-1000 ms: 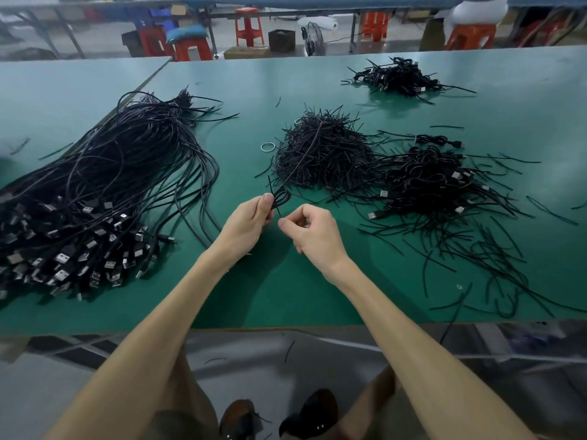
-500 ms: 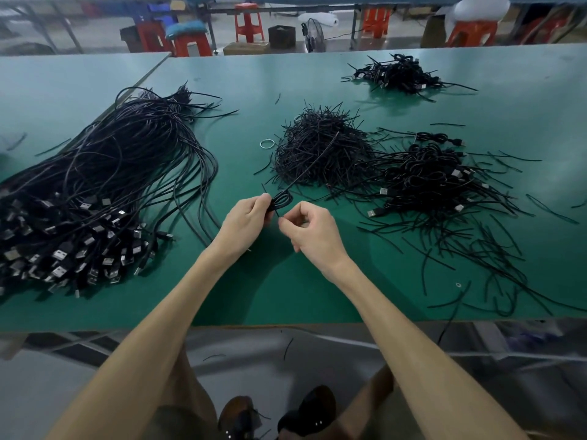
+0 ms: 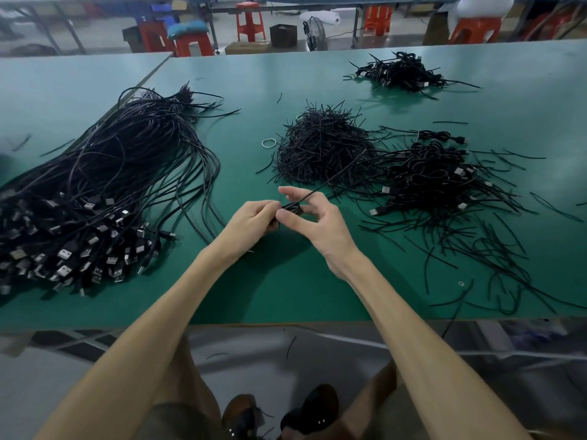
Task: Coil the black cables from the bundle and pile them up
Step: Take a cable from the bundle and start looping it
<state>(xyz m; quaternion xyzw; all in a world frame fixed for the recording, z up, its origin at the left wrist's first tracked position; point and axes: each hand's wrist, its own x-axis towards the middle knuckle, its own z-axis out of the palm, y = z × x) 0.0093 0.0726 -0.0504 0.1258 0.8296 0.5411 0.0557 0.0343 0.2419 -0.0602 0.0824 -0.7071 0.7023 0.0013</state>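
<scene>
While scanning every surface for print, finding no brand, label or legible writing; reading nothing on the metal plug shells at this sharpness. Gripping the coiled cable [image 3: 294, 210] with the left hand [image 3: 251, 219], fingers curled tight around the coil's left end. Pinching the same coil with the right hand [image 3: 320, 227]: pressing the thumb against it from below, stretching the index finger straight above, curling the remaining fingers halfway. Holding the coil between both hands, over the green table [image 3: 286, 287], near its front edge. Trailing a thin black strand [image 3: 324, 185] from the coil up and right toward the heap of short ties [image 3: 320, 144]. Locating the bundle [image 3: 111, 173] of long uncoiled cables left of the hands, running out of view at the left edge. Locating the pile of coiled cables [image 3: 435, 176] right of the hands, and a second pile [image 3: 400, 73] farther back. Hiding most of the coil behind the fingers; blurring the stools [image 3: 251, 22] beyond the table.
</scene>
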